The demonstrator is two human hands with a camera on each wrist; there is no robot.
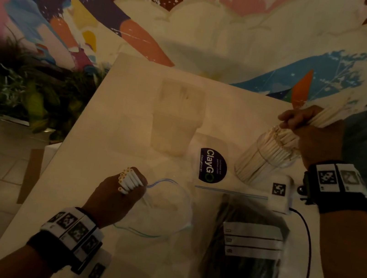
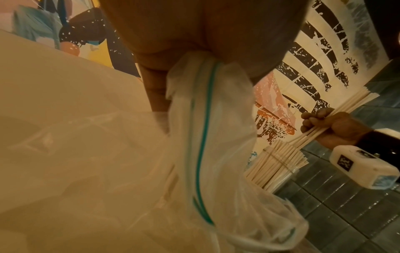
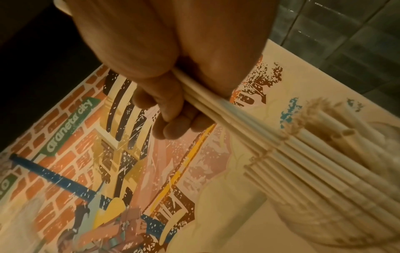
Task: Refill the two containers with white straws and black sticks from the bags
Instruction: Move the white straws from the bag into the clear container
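Observation:
My right hand (image 1: 309, 130) grips a bundle of white straws (image 1: 331, 109) slanting down into a clear container (image 1: 268, 159) that is packed with straws at the table's right. The same hand (image 2: 331, 126) and its straws (image 3: 216, 102) show in both wrist views. My left hand (image 1: 121, 189) grips several white straws (image 1: 129, 179) upright, together with the mouth of a clear zip bag (image 1: 166, 208). The bag (image 2: 207, 137) hangs from that fist. A second, cloudy container (image 1: 177, 118) stands at the table's middle back. A zip bag of black sticks (image 1: 244, 249) lies at the front right.
A round dark sticker (image 1: 212, 165) lies between the containers. A white device (image 1: 281, 192) with a black cable (image 1: 307, 233) sits by my right wrist. Plants (image 1: 17, 88) stand left of the table (image 1: 126, 86); a painted wall is behind.

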